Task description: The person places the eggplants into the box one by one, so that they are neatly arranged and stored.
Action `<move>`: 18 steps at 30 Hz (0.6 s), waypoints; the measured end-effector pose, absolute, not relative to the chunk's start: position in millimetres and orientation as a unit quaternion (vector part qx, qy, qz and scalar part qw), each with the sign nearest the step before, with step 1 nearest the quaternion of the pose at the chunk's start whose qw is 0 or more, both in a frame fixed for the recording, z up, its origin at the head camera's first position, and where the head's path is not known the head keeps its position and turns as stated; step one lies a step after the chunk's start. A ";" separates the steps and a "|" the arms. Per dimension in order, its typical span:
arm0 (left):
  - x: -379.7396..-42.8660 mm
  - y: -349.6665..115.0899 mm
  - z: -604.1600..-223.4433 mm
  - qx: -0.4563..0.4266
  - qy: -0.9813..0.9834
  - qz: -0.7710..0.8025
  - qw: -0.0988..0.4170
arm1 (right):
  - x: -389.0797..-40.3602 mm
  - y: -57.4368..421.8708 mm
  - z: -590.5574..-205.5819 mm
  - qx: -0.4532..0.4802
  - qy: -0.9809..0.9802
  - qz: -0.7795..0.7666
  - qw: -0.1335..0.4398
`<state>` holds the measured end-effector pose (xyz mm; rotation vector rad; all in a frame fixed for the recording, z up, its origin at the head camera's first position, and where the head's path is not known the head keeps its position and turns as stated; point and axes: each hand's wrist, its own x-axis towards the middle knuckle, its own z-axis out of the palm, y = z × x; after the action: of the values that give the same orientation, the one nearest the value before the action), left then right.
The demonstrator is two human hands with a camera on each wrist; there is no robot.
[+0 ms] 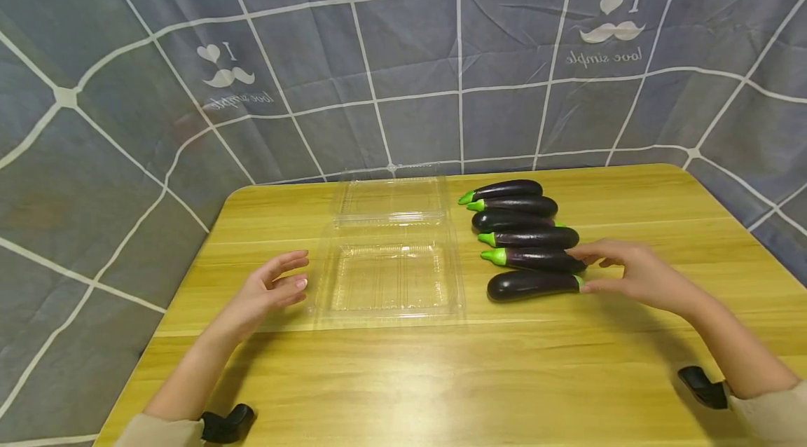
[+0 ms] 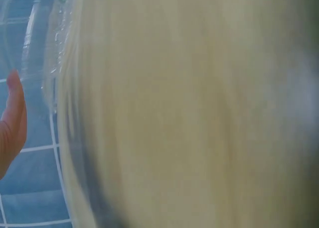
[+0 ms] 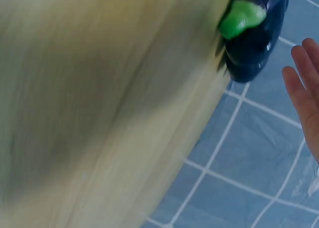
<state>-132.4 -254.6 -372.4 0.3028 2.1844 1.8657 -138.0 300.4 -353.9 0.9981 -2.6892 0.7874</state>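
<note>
A grey-blue sheet (image 1: 416,54), patterned with white grid lines (image 1: 459,33) and mirrored lettering (image 1: 603,58), is hung behind and beside the table (image 1: 536,377). Pale glare (image 1: 384,380) is reflected from its yellowish wood-grained surface.

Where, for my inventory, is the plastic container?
In the head view, the plastic container lies open, left of the eggplants, beside the left hand.

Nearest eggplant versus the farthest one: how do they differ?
The nearest eggplant has its green cap at the right end; the farthest eggplant has its at the left. The right hand is at the nearest eggplant; no hand is by the farthest eggplant. Both are dark, glossy and lying on the table.
</note>
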 end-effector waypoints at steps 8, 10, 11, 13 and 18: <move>-136.7 -246.2 -377.5 0.096 0.740 0.647 0.156 | -144.5 285.8 -361.2 0.340 -0.893 0.291 0.042; -137.4 -245.2 -377.6 0.093 0.738 0.649 0.161 | -145.2 282.6 -362.0 0.343 -0.893 0.287 0.039; -137.8 -244.9 -377.5 0.091 0.737 0.649 0.164 | -145.4 281.0 -362.4 0.344 -0.894 0.285 0.039; -138.5 -244.6 -377.1 0.087 0.737 0.649 0.169 | -145.0 278.3 -362.7 0.342 -0.896 0.282 0.032; -140.0 -245.2 -375.4 0.081 0.738 0.644 0.184 | -143.8 274.7 -362.1 0.334 -0.901 0.276 0.001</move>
<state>-140.0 -245.2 -375.4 0.2278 2.0823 1.8151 -143.8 274.7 -362.1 1.0490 -2.8288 0.8661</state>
